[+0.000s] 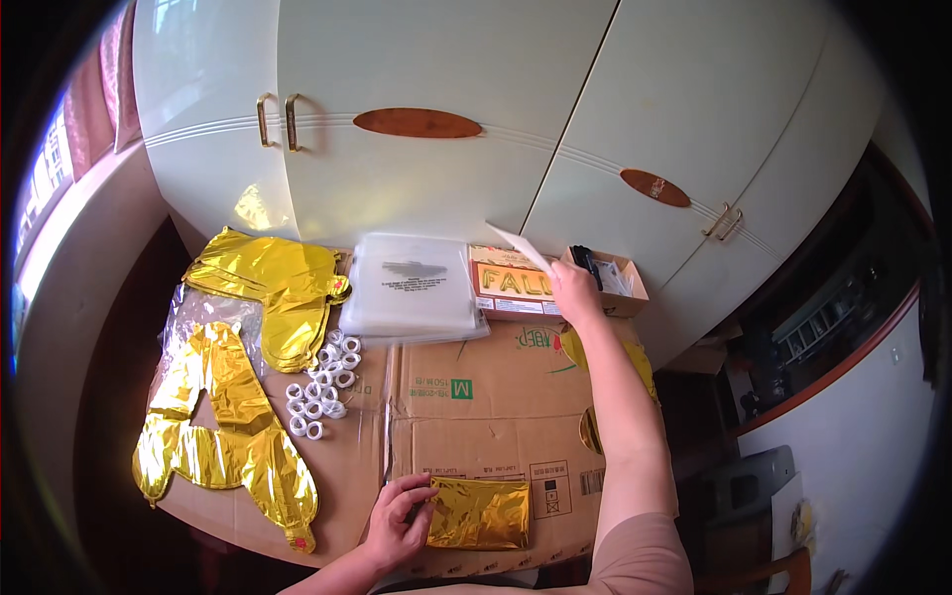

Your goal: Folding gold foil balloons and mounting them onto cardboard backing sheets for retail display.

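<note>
My right hand (575,294) reaches to the far side of the table, its fingers closed on a thin white card (521,245) held up at a tilt. Beneath that card lies a stack of printed cards (508,281) with gold lettering on a red-brown ground. Close to me, my left hand (401,523) has its fingers curled at the left edge of a folded gold foil balloon (482,515), which rests flat on the cardboard. The thumb and fingertips appear to pinch that edge.
Left are an A-shaped gold foil balloon (233,451), another gold balloon (293,302) and several white ribbon rolls (319,389). Clear plastic bags (412,297) lie at the back, beside a small open box (625,288) holding a black object (583,263). More gold foil (640,367) shows past my right arm.
</note>
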`<state>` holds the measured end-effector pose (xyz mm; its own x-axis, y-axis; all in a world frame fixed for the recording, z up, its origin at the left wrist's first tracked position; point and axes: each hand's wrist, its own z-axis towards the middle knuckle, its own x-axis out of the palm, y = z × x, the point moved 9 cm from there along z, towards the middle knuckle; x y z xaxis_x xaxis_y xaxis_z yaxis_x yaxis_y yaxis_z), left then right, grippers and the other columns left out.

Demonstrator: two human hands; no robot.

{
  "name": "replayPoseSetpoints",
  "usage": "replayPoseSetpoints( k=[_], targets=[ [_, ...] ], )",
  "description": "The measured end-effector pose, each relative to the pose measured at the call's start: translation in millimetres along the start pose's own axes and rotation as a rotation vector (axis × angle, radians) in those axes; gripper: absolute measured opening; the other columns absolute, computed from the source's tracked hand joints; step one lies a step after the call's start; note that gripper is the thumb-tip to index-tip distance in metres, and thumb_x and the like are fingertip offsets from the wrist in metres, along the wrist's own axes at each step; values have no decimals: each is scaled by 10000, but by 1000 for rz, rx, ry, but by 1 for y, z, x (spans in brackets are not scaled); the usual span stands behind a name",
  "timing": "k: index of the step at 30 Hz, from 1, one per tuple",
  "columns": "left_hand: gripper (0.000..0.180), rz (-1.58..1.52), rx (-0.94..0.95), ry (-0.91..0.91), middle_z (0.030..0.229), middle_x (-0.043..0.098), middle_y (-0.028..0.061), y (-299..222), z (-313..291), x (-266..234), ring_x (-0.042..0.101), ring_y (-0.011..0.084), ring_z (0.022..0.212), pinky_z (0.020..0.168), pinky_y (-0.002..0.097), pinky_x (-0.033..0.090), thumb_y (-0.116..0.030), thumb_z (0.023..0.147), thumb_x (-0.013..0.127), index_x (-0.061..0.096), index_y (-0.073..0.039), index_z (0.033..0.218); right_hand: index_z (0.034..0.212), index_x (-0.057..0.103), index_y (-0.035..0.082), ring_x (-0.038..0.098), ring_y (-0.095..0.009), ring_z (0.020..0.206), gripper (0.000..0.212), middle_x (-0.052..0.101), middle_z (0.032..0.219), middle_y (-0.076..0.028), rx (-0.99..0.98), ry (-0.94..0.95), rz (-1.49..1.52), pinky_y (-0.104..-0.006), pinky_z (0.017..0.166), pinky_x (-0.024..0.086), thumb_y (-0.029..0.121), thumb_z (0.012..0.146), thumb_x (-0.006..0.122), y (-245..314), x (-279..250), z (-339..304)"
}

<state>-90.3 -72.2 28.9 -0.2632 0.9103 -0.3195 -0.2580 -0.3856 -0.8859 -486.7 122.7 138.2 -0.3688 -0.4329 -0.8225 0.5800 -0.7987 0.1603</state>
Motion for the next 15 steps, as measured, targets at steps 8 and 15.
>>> replayPoseSetpoints(
  k=[8,15],
  targets=[
    [188,-175,-12,-89,1144,661,169,-4,6,-17,650,316,1065,937,390,503,-5,880,654,690,-57,1058,739,586,38,581,-174,581,229,586,617,-56,280,-387,585,-316,559,431,141,922,677,4,-84,-45],
    [283,-185,1,-196,1141,646,121,-32,71,-72,630,200,1043,911,320,502,-104,952,639,616,-18,1221,831,623,62,594,-82,668,145,662,800,8,646,-63,1571,-240,611,486,133,938,690,63,-46,-141]
  ],
)
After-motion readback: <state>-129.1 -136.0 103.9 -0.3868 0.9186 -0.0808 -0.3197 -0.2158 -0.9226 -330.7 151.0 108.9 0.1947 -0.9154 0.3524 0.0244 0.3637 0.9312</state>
